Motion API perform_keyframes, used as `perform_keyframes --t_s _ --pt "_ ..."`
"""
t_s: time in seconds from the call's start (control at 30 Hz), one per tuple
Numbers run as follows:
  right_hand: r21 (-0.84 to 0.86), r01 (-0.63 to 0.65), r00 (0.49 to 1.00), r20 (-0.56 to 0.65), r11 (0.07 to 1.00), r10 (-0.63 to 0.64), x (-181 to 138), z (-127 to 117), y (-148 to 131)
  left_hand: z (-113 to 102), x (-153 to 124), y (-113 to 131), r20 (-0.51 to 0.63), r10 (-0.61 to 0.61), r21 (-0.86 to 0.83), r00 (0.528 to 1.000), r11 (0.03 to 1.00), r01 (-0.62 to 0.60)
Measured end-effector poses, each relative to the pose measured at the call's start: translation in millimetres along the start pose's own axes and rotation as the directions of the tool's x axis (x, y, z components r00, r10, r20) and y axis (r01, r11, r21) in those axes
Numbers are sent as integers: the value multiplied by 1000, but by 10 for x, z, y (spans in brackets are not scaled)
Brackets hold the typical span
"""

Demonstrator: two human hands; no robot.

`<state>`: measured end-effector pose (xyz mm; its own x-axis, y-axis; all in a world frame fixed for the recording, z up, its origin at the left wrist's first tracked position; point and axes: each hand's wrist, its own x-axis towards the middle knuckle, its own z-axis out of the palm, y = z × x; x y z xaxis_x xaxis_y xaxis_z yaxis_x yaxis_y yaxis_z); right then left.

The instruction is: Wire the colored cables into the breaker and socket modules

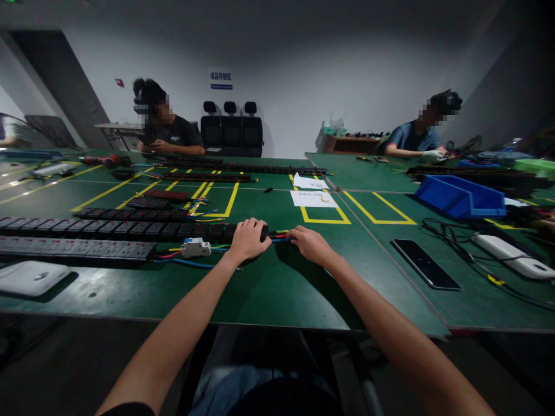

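My left hand point(249, 238) lies closed over the right end of a long black socket strip point(130, 229) on the green table point(269, 289). My right hand point(309, 242) pinches the coloured wires point(280, 234) that come out of that end, red, blue and yellow-green. A small white circuit breaker point(195, 247) with red and blue leads sits just left of my left hand.
More black socket strips point(78, 248) lie at the left, with a white flat device point(30, 277) near the edge. A black phone point(425, 264), a white power strip point(514, 256), a blue bin point(459, 196) and paper sheets point(313, 198) lie to the right. Two other people sit at the far side.
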<state>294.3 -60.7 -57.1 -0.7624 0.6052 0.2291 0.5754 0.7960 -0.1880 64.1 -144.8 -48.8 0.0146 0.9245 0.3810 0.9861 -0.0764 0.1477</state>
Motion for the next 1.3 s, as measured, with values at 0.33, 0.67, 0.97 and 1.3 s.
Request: perform_keyframes --t_s 0.33,0.67,0.97,1.3 --pt "-67 27 999 19 997 -25 24 -34 -7 -4 3 5 -3 5 9 1000 1000 -5" --pt "126 -66 993 -94 990 78 -42 60 8 -33 -9 13 9 6 -6 1000 1000 -6" --pt "20 -415 906 -74 909 416 -13 -47 -11 -41 -20 15 11 7 -13 1000 1000 -7" --pt "-109 -414 901 91 904 423 -8 -63 -118 -47 -19 18 16 6 -14 1000 1000 -6"
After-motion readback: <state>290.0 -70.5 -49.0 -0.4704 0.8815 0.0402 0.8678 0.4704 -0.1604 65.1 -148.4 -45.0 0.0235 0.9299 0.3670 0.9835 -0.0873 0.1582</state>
